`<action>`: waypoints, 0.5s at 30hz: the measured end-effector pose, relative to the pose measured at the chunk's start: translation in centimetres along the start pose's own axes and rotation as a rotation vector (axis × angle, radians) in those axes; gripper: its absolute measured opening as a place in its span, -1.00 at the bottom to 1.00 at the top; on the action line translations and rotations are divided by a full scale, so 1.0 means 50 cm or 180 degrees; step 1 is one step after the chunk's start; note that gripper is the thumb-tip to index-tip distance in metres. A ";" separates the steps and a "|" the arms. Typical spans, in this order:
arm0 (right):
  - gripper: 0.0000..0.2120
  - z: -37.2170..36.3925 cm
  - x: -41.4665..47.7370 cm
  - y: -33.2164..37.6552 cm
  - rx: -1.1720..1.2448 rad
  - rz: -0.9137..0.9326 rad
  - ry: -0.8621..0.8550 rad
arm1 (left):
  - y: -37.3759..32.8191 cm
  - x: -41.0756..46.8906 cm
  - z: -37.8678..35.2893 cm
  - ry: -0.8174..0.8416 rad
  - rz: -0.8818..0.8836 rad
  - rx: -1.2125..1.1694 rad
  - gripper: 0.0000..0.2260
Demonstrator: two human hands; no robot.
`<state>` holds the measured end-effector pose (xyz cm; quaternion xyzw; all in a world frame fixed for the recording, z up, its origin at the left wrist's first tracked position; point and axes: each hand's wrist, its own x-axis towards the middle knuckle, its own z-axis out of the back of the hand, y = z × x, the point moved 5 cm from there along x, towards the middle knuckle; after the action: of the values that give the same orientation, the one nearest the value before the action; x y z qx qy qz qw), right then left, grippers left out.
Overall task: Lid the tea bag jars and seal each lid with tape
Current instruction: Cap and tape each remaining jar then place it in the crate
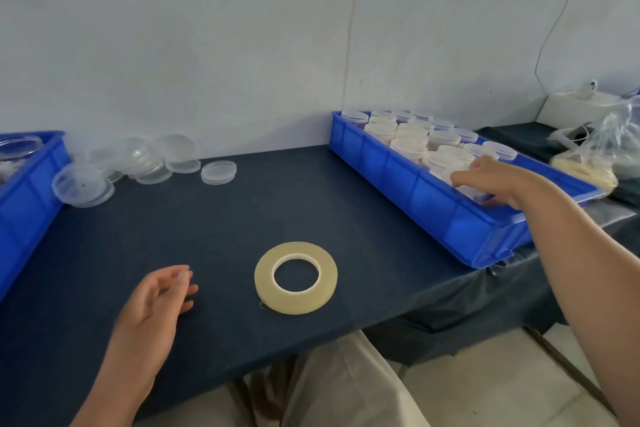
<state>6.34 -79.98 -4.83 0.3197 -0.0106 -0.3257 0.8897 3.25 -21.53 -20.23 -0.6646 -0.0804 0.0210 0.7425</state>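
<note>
You'll find no legible writing here: none on the tape roll (295,277), on the blue bin (415,192) right of it, or on the clear lids (218,172) behind it.

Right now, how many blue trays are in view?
2. The left blue tray sits at the table's left edge, partly out of frame; the right blue tray holds jars, with the right hand reaching in.
</note>
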 end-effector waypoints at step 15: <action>-0.06 -0.064 0.042 0.020 0.1063 -0.0154 0.0338 | 0.007 0.006 -0.008 0.0018 -0.0074 0.0346 -0.54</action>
<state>9.30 -78.84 -7.21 0.4800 -0.0099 -0.3234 0.8154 3.63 -21.83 -20.58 -0.6224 -0.0848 0.0148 0.7779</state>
